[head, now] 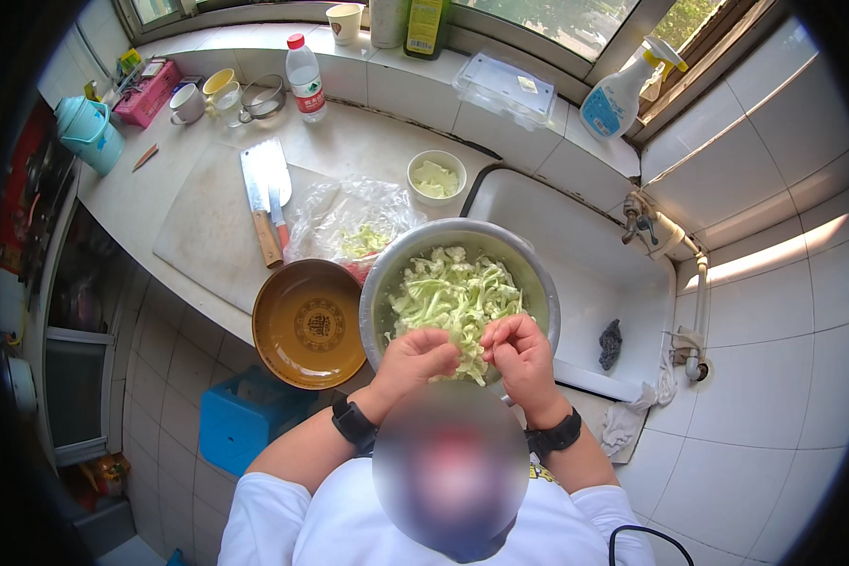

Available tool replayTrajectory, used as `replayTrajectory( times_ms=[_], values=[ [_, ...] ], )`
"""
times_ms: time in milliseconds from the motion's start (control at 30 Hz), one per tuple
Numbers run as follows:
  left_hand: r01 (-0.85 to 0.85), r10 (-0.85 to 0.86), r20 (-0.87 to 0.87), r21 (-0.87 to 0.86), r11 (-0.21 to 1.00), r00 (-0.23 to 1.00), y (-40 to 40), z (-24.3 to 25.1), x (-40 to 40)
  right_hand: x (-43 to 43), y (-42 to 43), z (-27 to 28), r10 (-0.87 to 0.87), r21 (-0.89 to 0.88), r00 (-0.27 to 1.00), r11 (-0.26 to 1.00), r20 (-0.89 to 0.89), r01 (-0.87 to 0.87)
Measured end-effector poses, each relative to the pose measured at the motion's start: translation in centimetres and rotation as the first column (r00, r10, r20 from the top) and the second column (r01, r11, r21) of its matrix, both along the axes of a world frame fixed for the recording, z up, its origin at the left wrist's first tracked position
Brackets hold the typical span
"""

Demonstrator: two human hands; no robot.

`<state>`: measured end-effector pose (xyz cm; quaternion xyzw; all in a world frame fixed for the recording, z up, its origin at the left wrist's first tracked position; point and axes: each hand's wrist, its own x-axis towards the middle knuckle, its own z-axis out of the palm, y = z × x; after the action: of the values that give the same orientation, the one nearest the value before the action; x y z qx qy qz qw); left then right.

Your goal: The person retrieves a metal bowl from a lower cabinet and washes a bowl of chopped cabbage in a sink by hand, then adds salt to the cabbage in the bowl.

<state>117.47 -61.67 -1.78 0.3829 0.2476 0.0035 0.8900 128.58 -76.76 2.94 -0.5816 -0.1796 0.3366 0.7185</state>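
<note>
My left hand (424, 357) and my right hand (520, 350) are over the near part of a large metal basin (552, 304). Pale green cauliflower pieces (453, 283) fill much of the basin. The fingers of my left hand pinch a small cauliflower piece. The fingertips of my right hand are curled together close by; whether a piece is between them cannot be made out. Left of the basin sits a brown bowl (318, 332) with a dark pattern at its centre. Behind it, a clear plastic bag (325, 212) holds or carries cauliflower bits (364, 240).
A cleaver (258, 177) and a smaller knife (277, 198) lie on a cutting board (205, 219). A white bowl (412, 185) with pale pieces stands behind the basin. To the right is a sink (573, 212) with a dark scrubber (610, 344). A blue stool (233, 431) stands below.
</note>
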Motion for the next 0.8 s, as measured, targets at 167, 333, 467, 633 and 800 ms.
replayTrajectory(
  times_ms=[167, 333, 467, 633, 800],
  values=[
    [-0.008, 0.005, -0.016, -0.199, 0.980, 1.000, 0.0, -0.7, 0.0, 1.0, -0.2, 0.4, 0.042, -0.158, 0.999, 0.986, -0.031, -0.046],
    [0.049, -0.051, 0.001, -0.278, 0.959, 0.999, 0.0, -0.7, 0.1, 0.7, 0.2, -0.3, 0.022, -0.192, 0.988, 0.981, 0.155, 0.009],
    [0.024, -0.035, -0.032, -0.286, 0.958, 0.999, 0.0, -0.6, 0.2, 0.6, 0.2, 0.3, 0.090, -0.299, 0.926, 0.954, 0.366, 0.025],
    [0.015, -0.027, -0.030, -0.339, 0.941, 0.999, -0.1, -0.3, 0.4, 0.1, 0.5, 0.5, 0.104, -0.306, 0.845, 0.949, 0.525, 0.073],
    [0.004, -0.014, -0.033, -0.307, 0.952, 0.999, -0.2, 0.0, 0.4, 0.1, 1.5, 1.3, 0.193, -0.367, 0.730, 0.926, 0.656, 0.085]
  ],
)
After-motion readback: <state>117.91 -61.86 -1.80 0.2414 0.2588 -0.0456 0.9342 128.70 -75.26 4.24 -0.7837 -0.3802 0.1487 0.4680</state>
